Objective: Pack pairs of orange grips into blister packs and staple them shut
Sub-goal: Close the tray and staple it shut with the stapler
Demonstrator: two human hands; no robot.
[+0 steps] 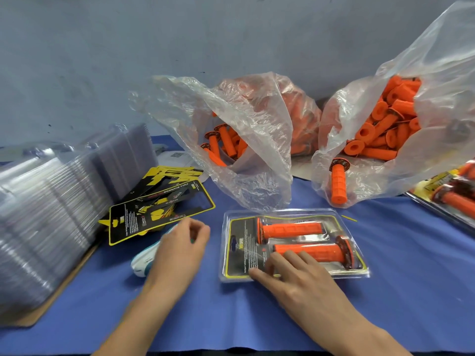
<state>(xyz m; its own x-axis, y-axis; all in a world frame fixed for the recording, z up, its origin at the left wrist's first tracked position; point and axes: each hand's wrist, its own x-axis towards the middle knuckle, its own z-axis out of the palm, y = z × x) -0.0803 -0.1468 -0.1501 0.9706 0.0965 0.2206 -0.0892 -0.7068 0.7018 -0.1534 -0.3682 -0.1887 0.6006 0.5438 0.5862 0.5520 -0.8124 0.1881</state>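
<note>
Blister pack (pixel 240 255) filled and closed, stapling step coming up.
Pack lies flat on the blue table (pixel 398 253) with two orange grips (pixel 293 229) inside, head to tail. Right hand (pixel 295 276) presses its near edge, fingers straight, grasping nothing. Left hand (pixel 180 247) sits curled over the white-teal stapler (pixel 142 264) just left of the pack; whether it grips the stapler can't be told. Likely next: lift the stapler, bring it to the pack rim, keep the halves pinned so the edges stay aligned. Printed cards (pixel 159 211) and a clear shell stack (pixel 51 201) lie left.
</note>
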